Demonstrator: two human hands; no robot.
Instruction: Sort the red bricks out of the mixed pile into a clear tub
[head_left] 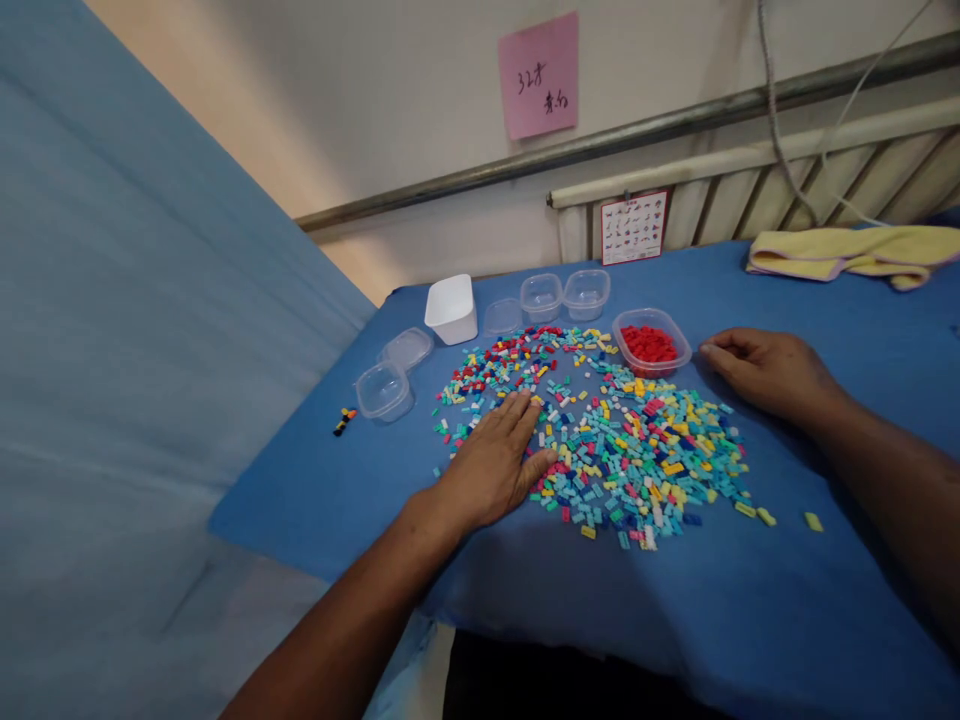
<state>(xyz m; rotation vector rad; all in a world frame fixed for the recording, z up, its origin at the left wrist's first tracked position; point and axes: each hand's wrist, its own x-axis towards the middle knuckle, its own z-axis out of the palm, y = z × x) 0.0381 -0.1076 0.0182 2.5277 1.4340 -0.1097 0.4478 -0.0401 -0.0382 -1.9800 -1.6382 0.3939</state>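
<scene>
My left hand (496, 462) lies flat with its fingers stretched out on a wide spread of small toy building bricks (637, 450) in turquoise, yellow, pink, white, red and blue. My right hand (776, 372) rests on the table just right of a clear plastic tub (681, 352). Its fingers are curled in towards the thumb, and whatever they may hold is hidden. Red bricks (649, 345) fill much of that tub.
Two clear tubs (541, 300) and a white container (453, 312) line the back. At left are a clear tub (384, 392), a lid (408, 348) and a small brick figure (344, 421). A yellow cloth (847, 252) lies back right. A picture card (634, 228) leans on the radiator.
</scene>
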